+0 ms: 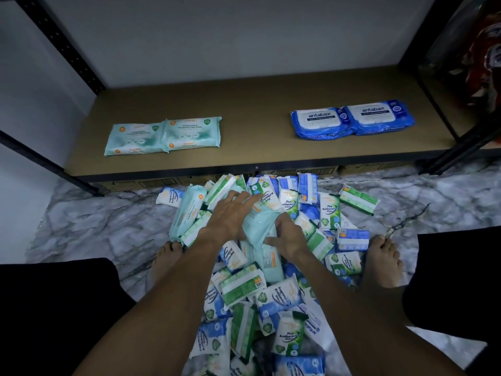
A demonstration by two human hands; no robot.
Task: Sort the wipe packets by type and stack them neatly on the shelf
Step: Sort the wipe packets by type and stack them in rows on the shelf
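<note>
A heap of wipe packets [273, 283] in green, blue and pale teal lies on the marble floor below the shelf [254, 147]. In the heap's middle a pale teal packet [257, 226] is tilted up between both hands. My left hand [230, 215] lies over its upper left side with fingers spread. My right hand [287, 237] grips its lower right edge, fingers curled round it. On the shelf, two pale teal packets [165, 135] lie side by side at the left. Two blue antabax packets [352, 120] lie at the right.
Black shelf uprights [62, 47] stand at the left and at the right [461, 147]. My bare feet [382, 261] and dark-clothed knees [54, 308] flank the heap. Cardboard boxes [360, 168] sit under the shelf board. A red and dark item [485, 55] stands beyond the right upright.
</note>
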